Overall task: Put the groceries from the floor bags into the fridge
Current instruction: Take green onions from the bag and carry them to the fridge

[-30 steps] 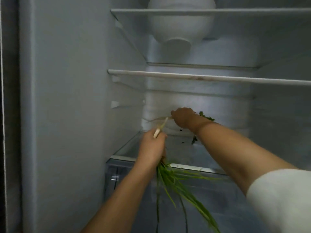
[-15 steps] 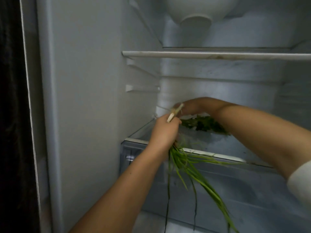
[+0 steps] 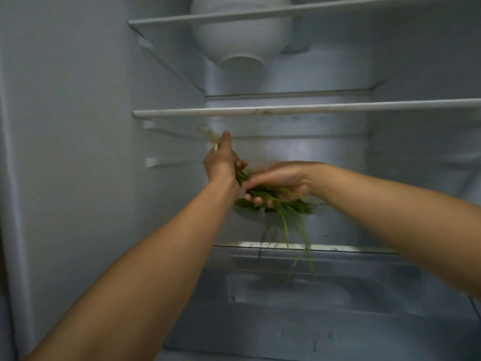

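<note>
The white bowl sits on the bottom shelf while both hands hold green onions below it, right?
Not quite. The head view shows the white bowl on the top shelf; the left hand and right hand hold the green onions well below it.

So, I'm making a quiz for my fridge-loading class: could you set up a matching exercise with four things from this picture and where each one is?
Things:
1. white round bowl
2. left hand
3. bunch of long green onions
4. clear plastic crisper drawer

Places:
a. fridge bottom
b. top glass shelf
c. held in both hands
d. gripping the onions' pale root end

Pairs: 1-b, 2-d, 3-c, 4-a
</note>
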